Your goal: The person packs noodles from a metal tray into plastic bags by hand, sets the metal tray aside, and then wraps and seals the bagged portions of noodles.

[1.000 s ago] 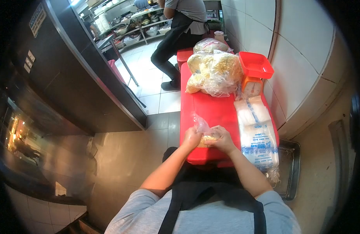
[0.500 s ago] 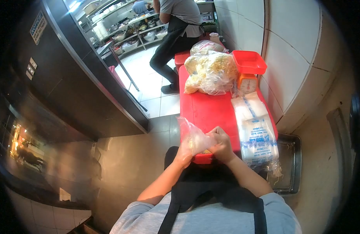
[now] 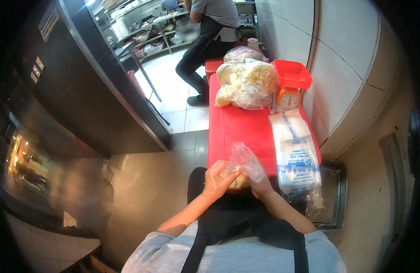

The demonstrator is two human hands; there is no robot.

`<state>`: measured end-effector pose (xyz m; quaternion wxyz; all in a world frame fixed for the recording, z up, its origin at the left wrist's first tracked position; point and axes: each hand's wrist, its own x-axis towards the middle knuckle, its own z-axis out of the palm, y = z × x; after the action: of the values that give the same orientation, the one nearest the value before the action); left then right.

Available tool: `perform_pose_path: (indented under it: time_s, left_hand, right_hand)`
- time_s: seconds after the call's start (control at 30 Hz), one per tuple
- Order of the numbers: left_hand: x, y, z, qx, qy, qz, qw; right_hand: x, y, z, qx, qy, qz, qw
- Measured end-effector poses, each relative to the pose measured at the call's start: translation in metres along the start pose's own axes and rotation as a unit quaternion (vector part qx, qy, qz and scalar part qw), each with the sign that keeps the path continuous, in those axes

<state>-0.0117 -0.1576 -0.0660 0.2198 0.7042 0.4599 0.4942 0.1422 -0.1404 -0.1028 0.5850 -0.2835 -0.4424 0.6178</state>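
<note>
A small clear plastic bag (image 3: pixel 246 162) with pale yellow food in its bottom is between my hands at the near end of the red bench (image 3: pixel 241 129). My left hand (image 3: pixel 217 180) pinches the bag's left side, fingers bent. On the other side my right hand (image 3: pixel 259 183) is closed on the bag, its fingers partly covered by the film. Large bags of pale yellow noodle-like food (image 3: pixel 251 84) lie farther up the bench. Right of my hands is a stack of flat plastic bags with blue print (image 3: pixel 297 154).
An orange scale (image 3: pixel 289 98) with a red tray (image 3: pixel 293 74) stands beside the large bags, near the tiled wall. A metal pan (image 3: pixel 337 193) is low at the right. Beyond the bench sits a person in a black apron (image 3: pixel 210 36). Metal shelves stand behind.
The small bag's loose upper part has swung from my left hand's side to the right, over my right hand. Both hands have shifted their hold on it.
</note>
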Motion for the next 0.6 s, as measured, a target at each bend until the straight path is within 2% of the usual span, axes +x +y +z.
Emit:
perform_pose_path:
  time_s: [0.1, 0.2, 0.27, 0.3, 0.37, 0.4, 0.47, 0.57, 0.6]
  left_hand:
    - [-0.002, 0.001, 0.001, 0.017, 0.013, 0.013, 1.000]
    - [-0.003, 0.009, 0.005, -0.019, 0.047, 0.003, 0.999]
    - [0.000, 0.015, 0.007, -0.033, 0.067, 0.015, 0.997]
    - [-0.002, 0.010, 0.010, -0.079, 0.072, -0.025, 0.994]
    - [-0.007, -0.003, 0.017, -0.173, 0.079, -0.105, 0.976]
    - [-0.005, -0.002, 0.017, -0.239, 0.065, -0.138, 0.959]
    - [-0.003, 0.003, 0.013, -0.364, 0.036, -0.204, 0.908]
    - [0.012, 0.002, 0.006, -0.457, 0.002, -0.320, 0.830]
    - [0.007, -0.037, 0.005, -0.476, -0.025, -0.313, 0.822]
  right_hand:
    - [-0.016, -0.014, -0.006, 0.154, -0.033, 0.263, 0.952]
    - [-0.019, -0.027, 0.009, 0.138, 0.016, 0.154, 0.978]
    - [-0.015, -0.019, 0.010, 0.154, 0.054, 0.130, 0.978]
    - [-0.011, -0.013, 0.008, 0.161, 0.073, 0.116, 0.977]
    - [-0.012, 0.010, -0.014, 0.159, 0.030, 0.074, 0.984]
    - [-0.012, 0.007, -0.014, 0.158, 0.009, 0.054, 0.986]
    - [-0.015, 0.000, -0.010, 0.120, 0.032, 0.058, 0.991]
    - [-0.022, -0.014, -0.003, 0.038, 0.031, 0.054, 0.997]
    - [-0.023, -0.017, -0.003, 0.006, 0.025, 0.051, 0.998]
